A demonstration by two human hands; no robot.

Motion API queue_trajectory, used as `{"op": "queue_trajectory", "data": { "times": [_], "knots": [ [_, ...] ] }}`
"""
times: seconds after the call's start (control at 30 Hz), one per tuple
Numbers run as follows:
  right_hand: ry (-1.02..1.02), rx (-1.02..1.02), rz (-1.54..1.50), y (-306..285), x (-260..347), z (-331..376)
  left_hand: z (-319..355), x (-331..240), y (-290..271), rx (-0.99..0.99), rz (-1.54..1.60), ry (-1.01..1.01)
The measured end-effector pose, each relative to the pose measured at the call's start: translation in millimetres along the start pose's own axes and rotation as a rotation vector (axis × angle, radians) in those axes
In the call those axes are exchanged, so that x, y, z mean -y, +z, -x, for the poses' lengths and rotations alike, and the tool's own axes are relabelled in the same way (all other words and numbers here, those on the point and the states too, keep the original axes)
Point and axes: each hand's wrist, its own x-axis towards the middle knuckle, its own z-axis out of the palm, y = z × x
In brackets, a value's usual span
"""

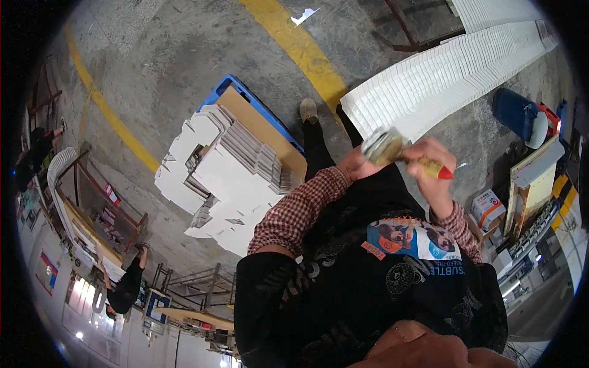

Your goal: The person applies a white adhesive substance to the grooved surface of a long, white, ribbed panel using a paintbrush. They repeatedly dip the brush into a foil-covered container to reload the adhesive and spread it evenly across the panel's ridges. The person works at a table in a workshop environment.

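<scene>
In front of my body, my right hand [432,164] is closed around a paintbrush [437,169] with a yellow, red-tipped handle. The brush lies almost level, its wide head pointing left and slightly blurred. Right behind that head is my left hand [354,165], with its fingers mostly hidden by the brush. Whether it holds or presses anything cannot be made out. Just beyond the brush begins a long row of overlapping white sheets [442,73]. On the left, near my left forearm, stacks of white die-cut boards [236,165] rest on a brown cardboard sheet [240,109].
Under the stacks is a blue pallet [251,98]. A yellow line [300,46] crosses the concrete floor. At right stand a blue container [514,115] and a carton [488,208]. Far left, another person [127,285] is near a long bench [98,236].
</scene>
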Motion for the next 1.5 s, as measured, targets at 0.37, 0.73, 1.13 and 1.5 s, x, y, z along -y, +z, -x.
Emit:
{"op": "queue_trajectory", "data": {
  "times": [0.37,0.73,1.13,1.5],
  "knots": [
    [0.087,-0.1,-0.074,6,1,2,1,0,5,0.042,-0.141,0.054],
    [0.089,-0.045,-0.04,16,19,11,9,-15,29,0.024,-0.771,-0.012],
    [0.04,-0.094,-0.213,20,17,11,5,-28,52,-0.148,-1.856,-0.167],
    [0.261,-0.406,-0.694,-49,-5,6,-19,-27,12,-0.081,-0.435,0.096]
  ]
}}
